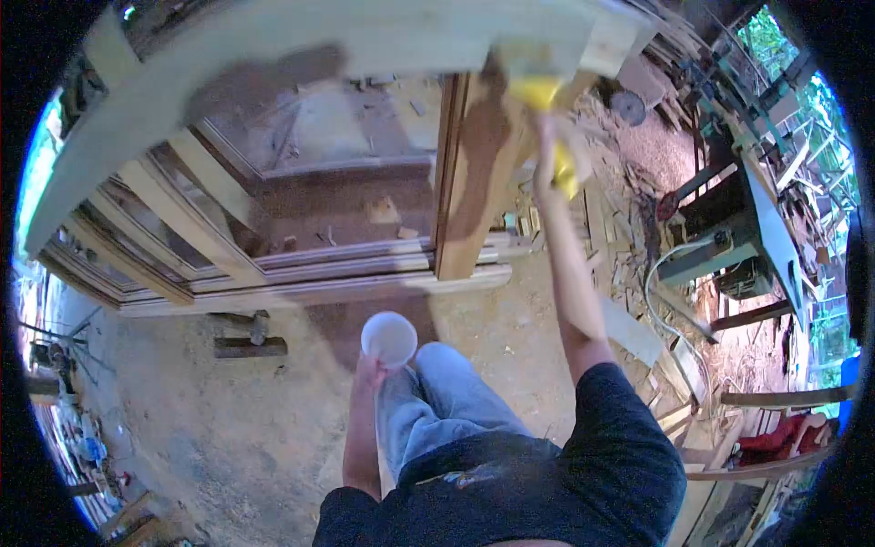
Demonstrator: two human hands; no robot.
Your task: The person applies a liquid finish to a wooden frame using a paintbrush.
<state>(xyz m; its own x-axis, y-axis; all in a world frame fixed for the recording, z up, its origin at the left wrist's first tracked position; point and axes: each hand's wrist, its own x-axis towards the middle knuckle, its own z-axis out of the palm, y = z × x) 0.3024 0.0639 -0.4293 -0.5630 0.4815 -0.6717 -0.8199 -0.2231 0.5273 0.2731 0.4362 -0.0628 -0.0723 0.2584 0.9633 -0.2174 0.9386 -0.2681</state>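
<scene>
My right hand [546,150] reaches up and forward, its fingers wrapped round a yellow-handled paintbrush [536,91]. The brush head, smeared by motion, overlaps the face of a pale wooden top rail [392,44] near its right end. Below that spot stands a brown wooden post [474,182] of the same large frame. Low in front of my legs, my left hand [372,370] grips a white cup [390,337] by its side, its round mouth facing up toward me. What the cup contains does not show clearly.
Slatted panels [173,219] of the wooden frame stretch to the left. A short dark wood block [251,347] lies on the dirt floor [219,419]. At the right are a machine with a metal table [775,237], a pale cable [649,283] and scattered wood offcuts [629,219].
</scene>
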